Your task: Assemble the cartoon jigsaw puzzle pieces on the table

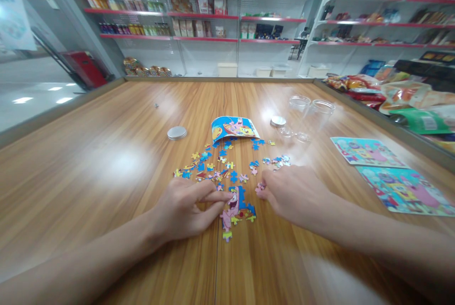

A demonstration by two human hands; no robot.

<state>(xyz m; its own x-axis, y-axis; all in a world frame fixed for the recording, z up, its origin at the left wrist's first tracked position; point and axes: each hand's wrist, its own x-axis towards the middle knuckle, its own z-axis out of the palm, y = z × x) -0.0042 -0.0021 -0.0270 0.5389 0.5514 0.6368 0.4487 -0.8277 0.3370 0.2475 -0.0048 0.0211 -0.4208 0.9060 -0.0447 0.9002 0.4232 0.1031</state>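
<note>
A small joined cluster of jigsaw puzzle pieces [243, 214], showing a pink cartoon starfish on blue, lies flat on the wooden table. My left hand [190, 207] presses its index finger and thumb against the cluster's left side, with the other fingers curled. Just right of the cluster, my right hand [289, 196] pinches a pink puzzle piece [260, 188] close to the tabletop. One yellow-edged piece [227, 236] sits at the cluster's lower end. Beyond my hands, loose puzzle pieces [201, 167] are scattered. A curved picture card [234, 128] stands behind them.
Two clear jars [322, 111] stand at the back right near a silver lid [277, 121]; another silver lid [177, 133] lies left. Two picture sheets [371, 151] lie at the right. Snack packets [415, 106] are heaped past the table's right edge. Stocked shelves [202, 15] line the wall.
</note>
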